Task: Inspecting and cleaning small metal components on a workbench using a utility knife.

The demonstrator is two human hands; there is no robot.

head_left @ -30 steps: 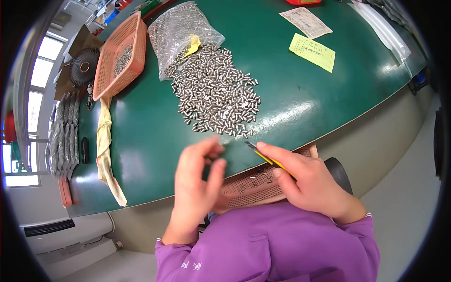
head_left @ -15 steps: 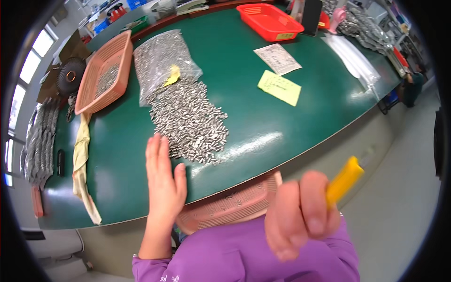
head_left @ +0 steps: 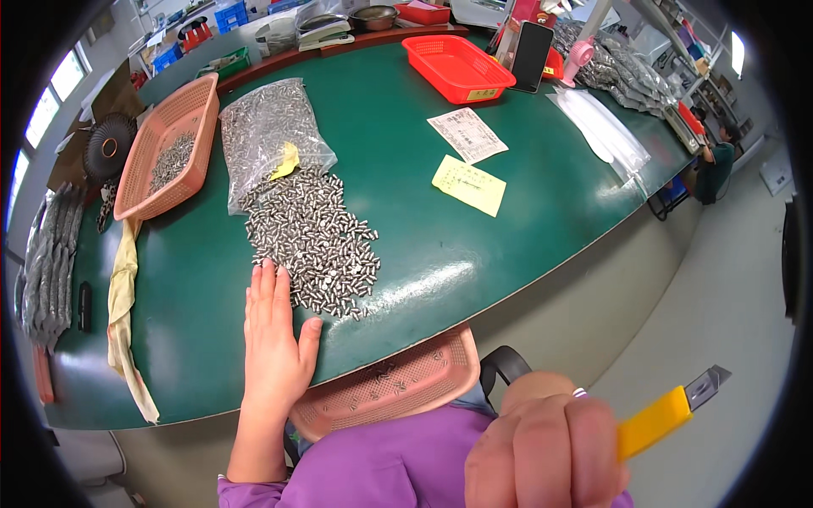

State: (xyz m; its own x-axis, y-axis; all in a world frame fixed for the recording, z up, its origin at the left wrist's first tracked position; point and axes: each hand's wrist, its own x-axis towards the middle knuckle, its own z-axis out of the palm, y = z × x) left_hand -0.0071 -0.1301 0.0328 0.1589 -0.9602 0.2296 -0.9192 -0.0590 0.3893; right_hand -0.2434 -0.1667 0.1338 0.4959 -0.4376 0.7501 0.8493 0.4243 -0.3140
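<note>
My left hand (head_left: 278, 343) lies flat on the green table, fingers stretched out, its fingertips at the lower left edge of a heap of small metal pins (head_left: 318, 245). The heap spills from the mouth of a clear plastic bag (head_left: 269, 127) full of the same parts, with a yellow paper tag (head_left: 286, 161) on it. Raised at the lower right, off the table, my right hand (head_left: 546, 449) is closed round a yellow utility knife (head_left: 656, 422). Its metal blade is out and points up to the right.
A pink basket (head_left: 457, 360) with a few pins sits below the table edge before me. Another pink basket (head_left: 207, 127) stands at the left. A red basket (head_left: 428, 76), phone (head_left: 532, 55), paper slip (head_left: 474, 140), yellow note (head_left: 474, 190) and white plastic bags (head_left: 601, 135) lie farther off.
My right hand has moved down with the knife, and the blade now shows clearly. My left hand stays flat beside the heap. The whole view has shifted slightly.
</note>
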